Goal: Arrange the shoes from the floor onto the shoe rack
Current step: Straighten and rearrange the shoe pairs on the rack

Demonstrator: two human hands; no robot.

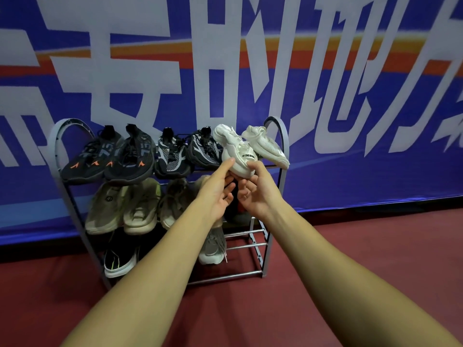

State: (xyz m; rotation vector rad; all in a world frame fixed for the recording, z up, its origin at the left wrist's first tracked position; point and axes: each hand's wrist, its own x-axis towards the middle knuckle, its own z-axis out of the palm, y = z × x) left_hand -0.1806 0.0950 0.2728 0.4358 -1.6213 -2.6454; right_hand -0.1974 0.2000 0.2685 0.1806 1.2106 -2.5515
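Red flooring [350, 259] shows no loose shoes; the shoe rack [281, 146] is nearly full, though its bottom-right bars look bare; both hands, left hand [218, 194] and right hand [255, 194], pinch the white shoe [238, 156] at its toe on the top tier beside its mate [268, 144]; final nudging seems all that remains.
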